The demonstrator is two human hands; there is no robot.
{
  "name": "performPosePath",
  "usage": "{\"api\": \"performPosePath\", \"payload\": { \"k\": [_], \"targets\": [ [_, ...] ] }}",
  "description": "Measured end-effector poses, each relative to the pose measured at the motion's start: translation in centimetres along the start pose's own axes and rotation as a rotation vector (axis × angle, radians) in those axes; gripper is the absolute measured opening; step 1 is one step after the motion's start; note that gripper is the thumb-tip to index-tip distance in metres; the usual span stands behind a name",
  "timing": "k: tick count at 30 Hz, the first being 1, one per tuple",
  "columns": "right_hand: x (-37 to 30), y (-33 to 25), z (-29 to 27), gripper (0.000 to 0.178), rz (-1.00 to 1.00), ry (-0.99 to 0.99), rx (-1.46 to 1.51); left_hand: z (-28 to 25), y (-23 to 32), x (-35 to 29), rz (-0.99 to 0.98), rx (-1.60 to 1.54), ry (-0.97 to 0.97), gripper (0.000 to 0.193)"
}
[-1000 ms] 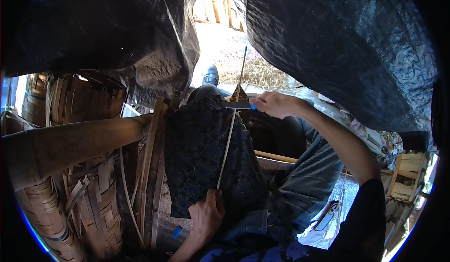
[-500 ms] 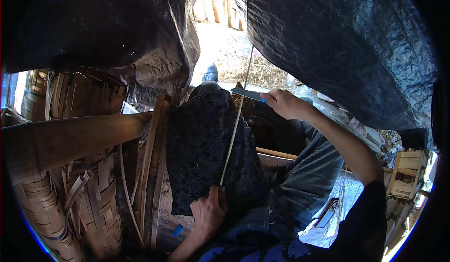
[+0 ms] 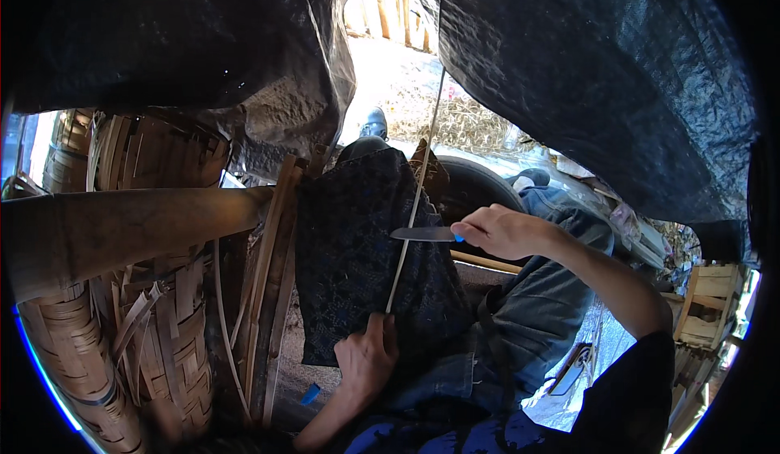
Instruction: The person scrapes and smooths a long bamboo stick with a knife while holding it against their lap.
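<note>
A long, thin, pale strip (image 3: 420, 191), which looks like split bamboo, slants across my lap from the bright opening down to my left hand. My left hand (image 3: 366, 358) is closed, pinching the strip's near end. In my closed right hand (image 3: 502, 233) is a knife (image 3: 424, 234) with a blue part at its handle. The blade lies across the strip about midway, pointing left. Under the strip, a dark patterned cloth (image 3: 349, 251) covers my left thigh. Most of the knife's handle is hidden in my fingers.
Woven bamboo baskets (image 3: 166, 348) stand at the left, below a thick bamboo pole (image 3: 138, 230). Upright bamboo slats (image 3: 268, 291) rise beside the cloth. Dark plastic sheeting (image 3: 593, 80) hangs in front. A wooden crate (image 3: 703, 304) is at the far right.
My right hand has drawn the knife nearer along the strip, from beyond the knee to above the cloth. My left hand keeps its pinch on the near end.
</note>
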State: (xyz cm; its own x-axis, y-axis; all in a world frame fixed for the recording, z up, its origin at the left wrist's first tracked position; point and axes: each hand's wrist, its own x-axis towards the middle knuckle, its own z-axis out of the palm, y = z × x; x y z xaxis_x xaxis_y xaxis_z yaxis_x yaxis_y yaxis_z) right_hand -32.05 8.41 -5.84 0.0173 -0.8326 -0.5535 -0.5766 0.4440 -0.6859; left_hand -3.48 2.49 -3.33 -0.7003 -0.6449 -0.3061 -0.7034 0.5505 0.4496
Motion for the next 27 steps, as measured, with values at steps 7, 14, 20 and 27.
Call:
{"api": "performPosePath", "payload": {
  "k": [7, 14, 20, 27],
  "targets": [
    [-0.7, -0.3, -1.0, 0.048, 0.157, -0.023, 0.069, -0.2, 0.2, 0.1, -0.004, -0.013, -0.005, 0.015],
    [-1.3, 0.4, -0.7, 0.050, -0.074, 0.306, 0.209, -0.7, -0.9, 0.3, -0.014, -0.094, 0.017, 0.015],
    [-1.5, -0.5, 1.0, 0.035, -0.049, 0.577, 0.394, -3.3, -1.8, 1.5, -0.386, -0.652, -0.321, 0.029],
    [-1.7, -3.3, 5.3, 0.026, -0.210, 0.480, 0.280, -4.4, -2.5, 2.8, -0.477, -0.889, -0.500, 0.036]
  ]
}}
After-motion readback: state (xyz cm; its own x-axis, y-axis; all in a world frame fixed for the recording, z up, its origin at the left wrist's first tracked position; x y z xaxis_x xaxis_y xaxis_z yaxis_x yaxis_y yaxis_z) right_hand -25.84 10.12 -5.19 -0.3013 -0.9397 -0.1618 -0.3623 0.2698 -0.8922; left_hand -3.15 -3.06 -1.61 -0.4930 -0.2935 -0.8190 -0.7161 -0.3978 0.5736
